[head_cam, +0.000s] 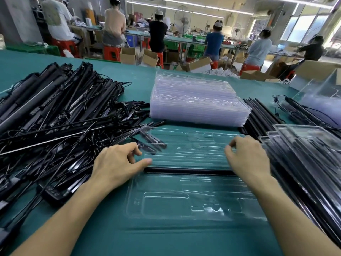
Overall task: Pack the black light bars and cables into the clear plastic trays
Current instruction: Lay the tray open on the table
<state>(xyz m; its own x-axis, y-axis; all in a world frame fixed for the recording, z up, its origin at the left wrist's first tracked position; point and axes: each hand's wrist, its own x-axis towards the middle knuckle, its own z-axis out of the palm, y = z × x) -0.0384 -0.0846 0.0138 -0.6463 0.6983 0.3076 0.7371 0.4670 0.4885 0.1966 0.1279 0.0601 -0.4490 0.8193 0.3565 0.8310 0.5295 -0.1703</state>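
Here, slim black light bar (186, 171) across clear tray (184, 206), left hand (118, 163) and right hand (247, 159) at its ends, grip unclear.

Beyond the green-covered desk (129, 74), people sit on red stools (110, 52) at a long workbench (184, 41) among open cardboard boxes (149, 59), with a standing fan (182, 21), ceiling strip lights (184, 5) and bright windows (302, 28) at right.
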